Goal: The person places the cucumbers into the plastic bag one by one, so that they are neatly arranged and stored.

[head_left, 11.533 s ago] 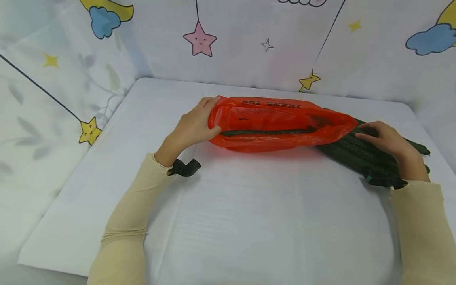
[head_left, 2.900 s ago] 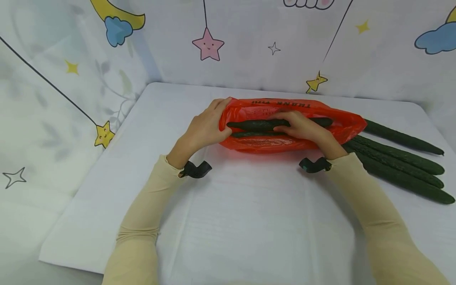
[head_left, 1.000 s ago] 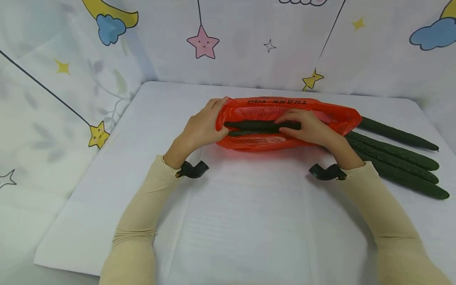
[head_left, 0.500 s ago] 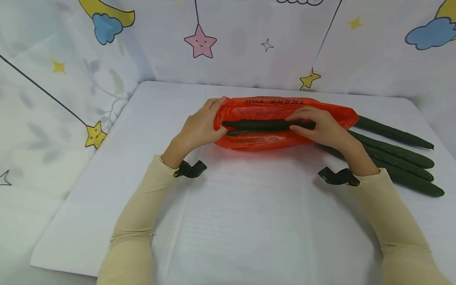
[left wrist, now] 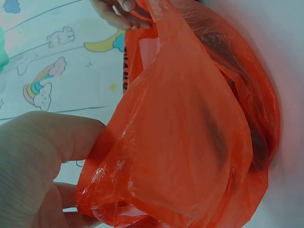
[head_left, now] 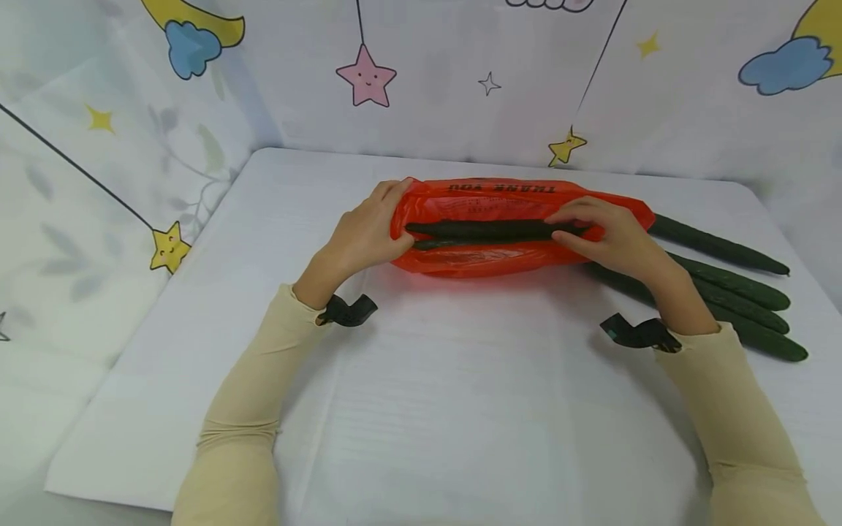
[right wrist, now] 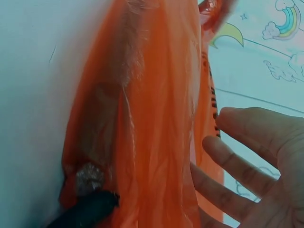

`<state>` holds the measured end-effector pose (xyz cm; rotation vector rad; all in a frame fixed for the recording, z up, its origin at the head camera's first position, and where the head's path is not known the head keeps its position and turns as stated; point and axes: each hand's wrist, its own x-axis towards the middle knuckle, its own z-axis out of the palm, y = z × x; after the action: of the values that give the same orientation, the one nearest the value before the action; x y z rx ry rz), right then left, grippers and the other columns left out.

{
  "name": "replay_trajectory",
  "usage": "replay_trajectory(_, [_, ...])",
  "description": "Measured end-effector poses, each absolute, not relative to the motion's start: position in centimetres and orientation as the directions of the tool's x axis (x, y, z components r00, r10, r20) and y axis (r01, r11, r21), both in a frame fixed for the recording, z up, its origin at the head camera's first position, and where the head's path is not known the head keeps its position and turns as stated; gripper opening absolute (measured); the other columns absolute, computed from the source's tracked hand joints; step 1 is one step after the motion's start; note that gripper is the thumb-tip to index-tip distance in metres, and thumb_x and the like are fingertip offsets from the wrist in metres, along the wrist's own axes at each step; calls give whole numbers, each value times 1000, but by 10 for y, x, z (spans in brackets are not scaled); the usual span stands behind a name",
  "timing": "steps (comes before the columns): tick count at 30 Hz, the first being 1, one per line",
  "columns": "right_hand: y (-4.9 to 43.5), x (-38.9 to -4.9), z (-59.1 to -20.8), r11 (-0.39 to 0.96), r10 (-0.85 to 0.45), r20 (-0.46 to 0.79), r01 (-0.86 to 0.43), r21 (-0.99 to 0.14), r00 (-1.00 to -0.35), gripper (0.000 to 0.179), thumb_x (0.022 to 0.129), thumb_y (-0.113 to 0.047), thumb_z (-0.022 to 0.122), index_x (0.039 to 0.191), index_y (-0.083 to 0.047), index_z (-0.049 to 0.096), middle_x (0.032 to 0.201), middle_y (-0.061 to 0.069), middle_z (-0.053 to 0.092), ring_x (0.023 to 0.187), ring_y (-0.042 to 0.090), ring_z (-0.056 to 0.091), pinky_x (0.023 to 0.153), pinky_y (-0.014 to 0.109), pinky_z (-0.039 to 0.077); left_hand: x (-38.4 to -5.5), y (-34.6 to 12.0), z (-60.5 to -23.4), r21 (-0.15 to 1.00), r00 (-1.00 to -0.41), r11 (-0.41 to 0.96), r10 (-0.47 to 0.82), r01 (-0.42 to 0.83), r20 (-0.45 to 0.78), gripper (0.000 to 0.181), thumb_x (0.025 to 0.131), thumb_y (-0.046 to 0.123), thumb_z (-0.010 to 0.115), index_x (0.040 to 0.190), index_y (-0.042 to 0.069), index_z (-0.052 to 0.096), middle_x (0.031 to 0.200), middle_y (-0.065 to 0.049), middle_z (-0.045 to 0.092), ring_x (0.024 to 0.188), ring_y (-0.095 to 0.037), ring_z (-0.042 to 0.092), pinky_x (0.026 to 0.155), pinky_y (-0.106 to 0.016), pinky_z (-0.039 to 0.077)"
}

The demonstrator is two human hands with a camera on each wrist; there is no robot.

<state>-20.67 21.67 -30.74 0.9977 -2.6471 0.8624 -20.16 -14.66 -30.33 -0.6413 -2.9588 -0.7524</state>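
Note:
My left hand [head_left: 362, 232] pinches the left end of a red plastic bag [head_left: 473, 263] printed "THANK YOU", holding its mouth apart. Two dark green cucumbers show inside, the upper cucumber [head_left: 487, 230] lying lengthwise above a thinner-looking cucumber [head_left: 454, 243] partly hidden by the bag's front. Over the right end of the upper one is my right hand [head_left: 621, 237], its fingers spread at the bag's opening. Those fingers [right wrist: 232, 166] look loosely extended beside the orange-red film in the right wrist view. In the left wrist view, dark shapes show through the bag [left wrist: 180, 118].
Several more cucumbers [head_left: 730, 252] lie on the white table [head_left: 447, 416] to the right, partly behind the bag and my right forearm. A backdrop cloth [head_left: 447, 117] with stars and clouds hangs along the table's back edge. Black bands [head_left: 349, 312] are on both wrists.
Earlier one cucumber showed in the bag and my right hand was at the outside pile; then it held a second inside. Lately it has slid right along that cucumber. My left hand stays.

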Motion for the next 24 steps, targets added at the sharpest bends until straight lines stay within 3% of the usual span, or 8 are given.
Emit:
replay_trajectory(5, [227,-203,-305,579,-546,386,-668,-467,-744,29,83,3,71,111,-2,70,116,11,65,107,-6,49,86,12,40,-203,-147,-305,451,-914,799,388,397,118,77,83,19,58,153,8,28,151,-13,35,117,-30,54,78,-48,56])
replay_trajectory(8, [233,-201,-303,587,-541,398,-671,-453,-741,30,83,3,71,113,-2,70,119,4,66,107,-7,49,87,11,39,-202,-147,-305,455,-915,799,388,393,109,78,83,20,58,153,8,27,151,-14,34,118,-30,53,79,-49,56])
replay_trajectory(12, [242,-197,-299,620,-522,387,-650,-440,-760,32,85,2,69,116,-3,69,115,-3,66,107,-8,48,88,10,37,-202,-147,-304,461,-918,799,383,387,108,78,83,20,58,153,8,27,151,-14,34,117,-30,53,79,-50,55])
replay_trajectory(18, [258,-193,-297,621,-518,405,-657,-427,-753,31,83,7,68,114,1,68,108,-1,65,100,-1,50,82,6,40,-203,-147,-305,469,-919,796,380,382,103,77,83,20,59,153,8,28,151,-14,35,117,-30,53,80,-50,55])
replay_trajectory(24, [274,-192,-295,630,-460,441,-634,-449,-770,31,82,9,69,112,1,69,111,-26,56,103,-7,49,83,4,39,-204,-146,-306,463,-919,800,380,382,102,77,84,20,59,153,7,28,150,-14,35,117,-30,53,80,-50,55])
